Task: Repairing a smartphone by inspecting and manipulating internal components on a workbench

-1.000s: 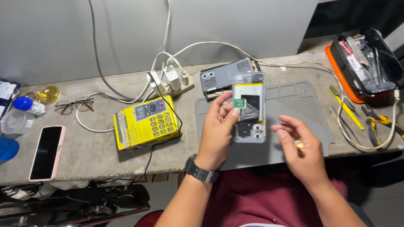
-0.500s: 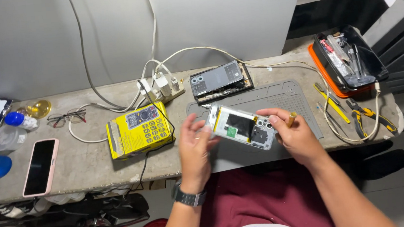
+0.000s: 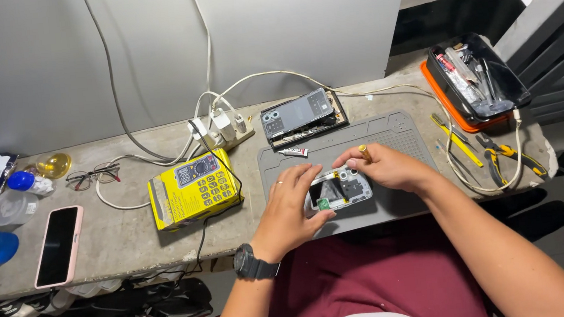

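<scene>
Opened phone [image 3: 339, 191] sits flat on the grey mat [image 3: 397, 142], near the mat's front edge, insides showing. Left hand [image 3: 294, 209] lies on the phone's left end, fingers spread narrow and pressing it down. Right hand [image 3: 383, 166] is at the phone's top right, fingers pinched round a small yellow-handled tool [image 3: 364, 152]. Left of the mat there's a yellow multimeter [image 3: 194, 189] on the counter [image 3: 117, 240], and another opened phone [image 3: 298, 114] just behind the mat.

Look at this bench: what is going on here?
A person works on an opened phone lying on a grey mat. The left hand steadies the phone; the right hand holds a small yellow-tipped tool at its upper edge. A yellow meter box, another phone and a tool tray lie nearby.
</scene>
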